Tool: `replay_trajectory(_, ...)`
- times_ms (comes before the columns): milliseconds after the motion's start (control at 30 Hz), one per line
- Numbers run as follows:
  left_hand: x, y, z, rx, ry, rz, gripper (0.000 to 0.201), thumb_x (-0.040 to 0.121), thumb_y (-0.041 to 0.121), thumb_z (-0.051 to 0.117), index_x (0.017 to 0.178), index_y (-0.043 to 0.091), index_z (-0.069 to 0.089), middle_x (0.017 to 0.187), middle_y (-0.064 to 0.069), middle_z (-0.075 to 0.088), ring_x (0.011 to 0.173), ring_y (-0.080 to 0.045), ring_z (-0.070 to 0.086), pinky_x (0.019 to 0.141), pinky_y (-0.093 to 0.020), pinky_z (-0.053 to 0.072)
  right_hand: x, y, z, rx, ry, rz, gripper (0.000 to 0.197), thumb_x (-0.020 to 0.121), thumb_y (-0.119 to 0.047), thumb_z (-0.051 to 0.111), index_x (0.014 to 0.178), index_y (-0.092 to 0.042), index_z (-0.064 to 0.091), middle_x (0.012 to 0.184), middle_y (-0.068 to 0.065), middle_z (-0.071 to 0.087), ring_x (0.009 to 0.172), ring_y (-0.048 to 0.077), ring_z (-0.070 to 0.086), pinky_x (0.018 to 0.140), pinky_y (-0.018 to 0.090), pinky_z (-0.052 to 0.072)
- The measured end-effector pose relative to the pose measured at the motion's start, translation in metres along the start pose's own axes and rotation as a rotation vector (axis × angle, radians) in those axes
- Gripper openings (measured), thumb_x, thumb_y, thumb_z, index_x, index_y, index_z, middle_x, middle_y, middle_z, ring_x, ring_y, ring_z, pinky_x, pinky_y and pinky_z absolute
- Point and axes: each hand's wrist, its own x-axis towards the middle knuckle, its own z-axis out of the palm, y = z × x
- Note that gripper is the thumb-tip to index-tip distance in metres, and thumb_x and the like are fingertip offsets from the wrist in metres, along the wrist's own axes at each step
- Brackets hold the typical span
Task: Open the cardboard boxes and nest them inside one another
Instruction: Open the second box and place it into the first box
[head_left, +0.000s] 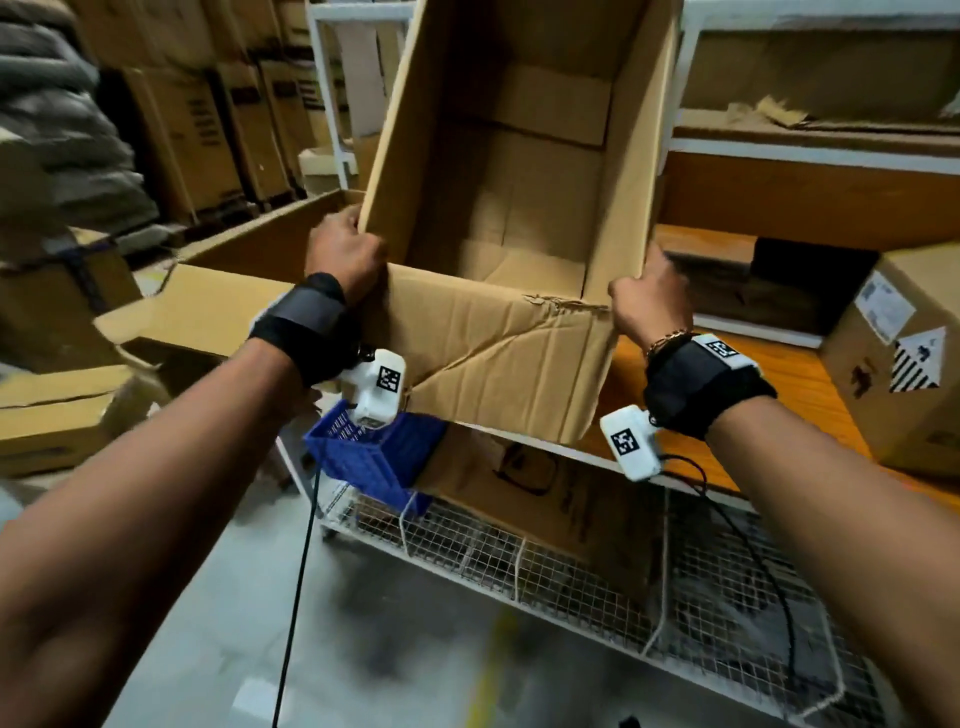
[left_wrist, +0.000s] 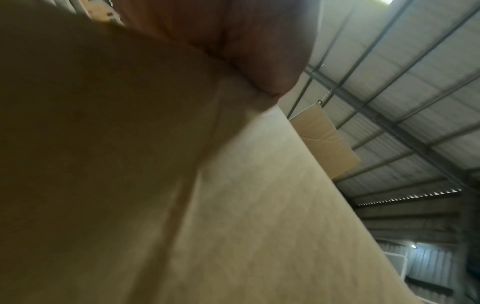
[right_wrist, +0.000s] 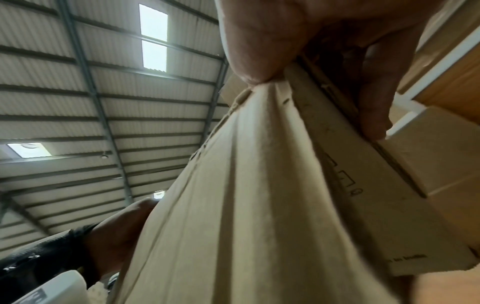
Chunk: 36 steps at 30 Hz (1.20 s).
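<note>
Stacked cartons fill the upper left behind us. Mid-frame, our left hand (head_left: 347, 252) and right hand (head_left: 652, 301) each clamp curled fingers over opposite near corners of the open cardboard box (head_left: 498, 208).

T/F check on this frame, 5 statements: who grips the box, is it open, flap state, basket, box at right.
1. Both hands grip the open box. True: left hand and right hand hold its near corners.
2. The box is taped shut. False: it is open, its inside showing.
3. The near flap is creased and torn at its fold. True.
4. The basket under the box is red. False: it is blue.
5. The labelled box at right sits inside the held one. False: it stands apart on the wooden shelf.
</note>
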Motion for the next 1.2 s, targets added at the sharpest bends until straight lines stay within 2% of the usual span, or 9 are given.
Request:
replay_trajectory(133, 0.043, -0.014, -0.059, -0.072, 0.065, 0.024, 0.044, 0.080, 0.006, 0.058, 0.124, 0.011, 0.064, 0.114, -0.012, 0.069, 0.103, -0.026, 0.066, 0.087, -0.035, 0.053, 0.009, -0.063, 0.032, 0.038, -0.005, -0.074, 0.038, 0.081, -0.018, 0.051, 0.119, -0.020, 0.056, 0.119, 0.011, 0.067, 0.111, 0.035, 0.060, 0.092, 0.039, 0.049)
replay_trajectory(233, 0.075, -0.032, -0.098, -0.082, 0.117, 0.039, 0.046, 0.079, 0.006, 0.059, 0.124, 0.015, 0.065, 0.108, -0.005, 0.068, 0.097, -0.017, 0.063, 0.088, -0.030, 0.051, 0.013, -0.105, 0.063, 0.070, -0.006, -0.128, 0.042, 0.080, -0.019, 0.050, 0.121, -0.019, 0.057, 0.120, 0.010, 0.068, 0.111, 0.035, 0.061, 0.092, 0.037, 0.049)
replay_trajectory(367, 0.119, -0.068, -0.148, -0.112, 0.138, 0.056, 0.046, 0.074, 0.009, 0.059, 0.119, 0.013, 0.067, 0.112, -0.013, 0.070, 0.105, -0.030, 0.066, 0.089, -0.036, 0.053, 0.015, -0.160, 0.120, 0.101, -0.037, -0.168, 0.048, 0.074, -0.022, 0.047, 0.121, -0.017, 0.058, 0.119, 0.011, 0.068, 0.111, 0.036, 0.060, 0.093, 0.038, 0.050)
replay_trajectory(433, 0.143, -0.089, -0.172, -0.105, 0.147, 0.052, 0.044, 0.073, 0.010, 0.059, 0.116, 0.010, 0.068, 0.112, -0.015, 0.070, 0.106, -0.031, 0.065, 0.088, -0.036, 0.053, 0.016, -0.188, 0.151, 0.106, -0.041, -0.162, 0.058, 0.069, -0.025, 0.043, 0.125, -0.018, 0.057, 0.122, 0.012, 0.067, 0.112, 0.036, 0.060, 0.096, 0.040, 0.049)
replay_trajectory(567, 0.188, -0.113, -0.212, -0.051, 0.163, 0.073, 0.040, 0.077, 0.007, 0.059, 0.116, 0.010, 0.068, 0.108, -0.011, 0.069, 0.102, -0.025, 0.065, 0.085, -0.031, 0.051, 0.019, -0.235, 0.205, 0.118, -0.044, -0.137, 0.049, 0.075, -0.020, 0.046, 0.122, -0.019, 0.059, 0.122, 0.012, 0.066, 0.112, 0.036, 0.059, 0.096, 0.040, 0.049)
replay_trajectory(700, 0.235, -0.142, -0.243, -0.057, 0.139, 0.040, 0.043, 0.079, 0.005, 0.059, 0.121, 0.012, 0.066, 0.113, -0.008, 0.068, 0.106, -0.023, 0.064, 0.087, -0.028, 0.049, 0.021, -0.278, 0.257, 0.135, -0.048, -0.105, 0.058, 0.069, -0.022, 0.043, 0.125, -0.019, 0.057, 0.123, 0.013, 0.064, 0.113, 0.038, 0.058, 0.097, 0.047, 0.050)
replay_trajectory(833, 0.270, -0.165, -0.253, -0.023, 0.116, 0.020, 0.041, 0.084, 0.006, 0.059, 0.124, 0.012, 0.064, 0.114, -0.006, 0.066, 0.105, -0.020, 0.061, 0.079, -0.022, 0.044, 0.034, -0.296, 0.296, 0.105, -0.065, -0.078, 0.064, 0.063, -0.024, 0.041, 0.125, -0.018, 0.056, 0.123, 0.014, 0.063, 0.112, 0.040, 0.059, 0.089, 0.052, 0.055)
replay_trajectory(1033, 0.309, -0.205, -0.242, -0.016, 0.015, -0.039, 0.041, 0.082, 0.007, 0.062, 0.123, 0.011, 0.065, 0.119, -0.010, 0.067, 0.111, -0.028, 0.062, 0.083, -0.026, 0.046, 0.037, -0.304, 0.326, -0.041, -0.082, -0.015, 0.043, 0.084, -0.020, 0.047, 0.125, -0.008, 0.055, 0.129, 0.019, 0.058, 0.118, 0.040, 0.054, 0.096, 0.040, 0.045)
replay_trajectory(1200, 0.338, -0.225, -0.227, -0.063, -0.017, -0.094, 0.042, 0.081, 0.013, 0.068, 0.122, 0.013, 0.066, 0.120, -0.011, 0.067, 0.107, -0.030, 0.063, 0.090, -0.033, 0.052, 0.050, -0.315, 0.338, -0.082, -0.051, -0.009, 0.059, 0.066, -0.029, 0.039, 0.119, -0.013, 0.060, 0.119, 0.016, 0.064, 0.105, 0.042, 0.062, 0.089, 0.051, 0.054)
